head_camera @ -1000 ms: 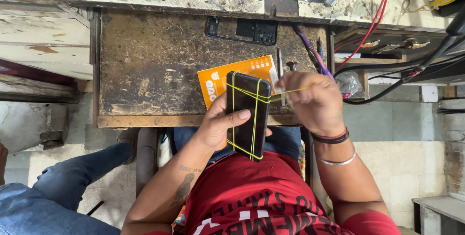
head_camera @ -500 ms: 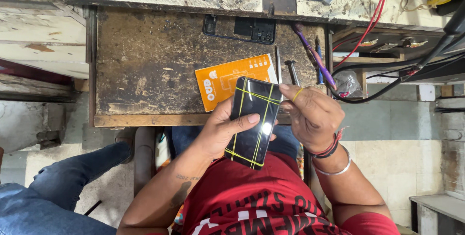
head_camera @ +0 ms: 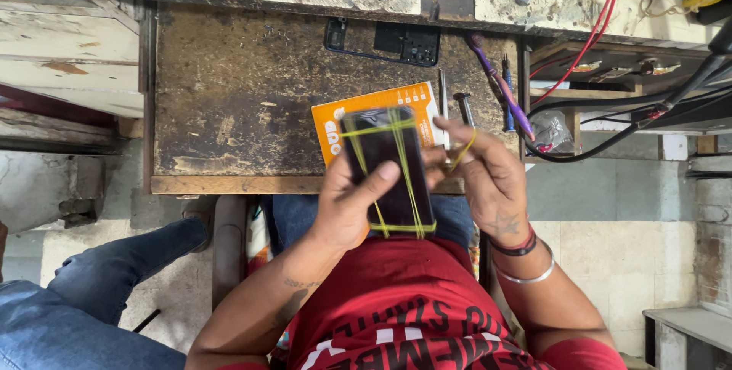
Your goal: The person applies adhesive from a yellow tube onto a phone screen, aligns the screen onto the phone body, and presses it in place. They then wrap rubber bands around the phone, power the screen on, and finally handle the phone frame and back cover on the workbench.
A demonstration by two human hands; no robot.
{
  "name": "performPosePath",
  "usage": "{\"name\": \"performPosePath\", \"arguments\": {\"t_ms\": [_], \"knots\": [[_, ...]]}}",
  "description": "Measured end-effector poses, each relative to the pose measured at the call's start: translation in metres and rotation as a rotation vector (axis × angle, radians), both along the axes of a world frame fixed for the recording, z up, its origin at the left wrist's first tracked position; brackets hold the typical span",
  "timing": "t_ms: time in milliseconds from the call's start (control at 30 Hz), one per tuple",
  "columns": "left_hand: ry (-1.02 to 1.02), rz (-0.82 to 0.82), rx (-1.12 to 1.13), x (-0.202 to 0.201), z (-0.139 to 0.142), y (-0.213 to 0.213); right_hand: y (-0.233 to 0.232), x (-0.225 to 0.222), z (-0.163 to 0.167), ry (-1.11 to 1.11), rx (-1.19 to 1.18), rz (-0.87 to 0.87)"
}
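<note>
My left hand (head_camera: 349,204) grips a black smartphone (head_camera: 389,172) from its left side, thumb across the dark screen. Several yellow rubber bands (head_camera: 402,176) cross the phone lengthwise and across its top and bottom. My right hand (head_camera: 488,179) is at the phone's right edge, with a yellow rubber band looped over its fingers and stretched. Under the phone's top end lies an orange packet (head_camera: 381,111) on the worn wooden drawer (head_camera: 236,111).
A black phone frame (head_camera: 385,41) lies at the drawer's back. Screwdrivers and a purple-handled tool (head_camera: 499,84) lie to the right. Red and black cables (head_camera: 602,103) hang over a cluttered shelf at right. Another person's jeans-clad leg (head_camera: 91,294) is at lower left.
The phone has swung from tilted to more upright and nearer the packet. My right hand has shifted from the phone's top corner to its right edge, still stretching a band.
</note>
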State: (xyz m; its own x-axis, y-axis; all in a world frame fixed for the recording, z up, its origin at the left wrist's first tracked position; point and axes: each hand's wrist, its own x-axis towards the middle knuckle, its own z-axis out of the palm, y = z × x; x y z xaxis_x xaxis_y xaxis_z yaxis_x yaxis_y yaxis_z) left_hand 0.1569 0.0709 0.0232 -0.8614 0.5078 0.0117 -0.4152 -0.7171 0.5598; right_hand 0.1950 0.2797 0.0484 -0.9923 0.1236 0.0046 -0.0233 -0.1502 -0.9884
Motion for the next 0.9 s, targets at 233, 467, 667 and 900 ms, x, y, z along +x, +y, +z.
{"name": "performPosePath", "arguments": {"t_ms": [233,467,667,900], "knots": [[-0.048,0.368,0.229,0.004,-0.010,0.019,-0.029,0.026,-0.039,0.004,-0.308,0.197],[0.193,-0.049,0.060,-0.006,0.008,-0.023,0.017,0.017,-0.036,0.048,-0.004,-0.105],[0.621,-0.590,-0.489,-0.041,0.010,-0.050,0.045,0.005,0.014,0.197,0.429,0.190],[0.851,-0.452,-0.978,-0.027,0.050,-0.019,0.032,-0.024,0.060,0.569,0.548,0.364]]}}
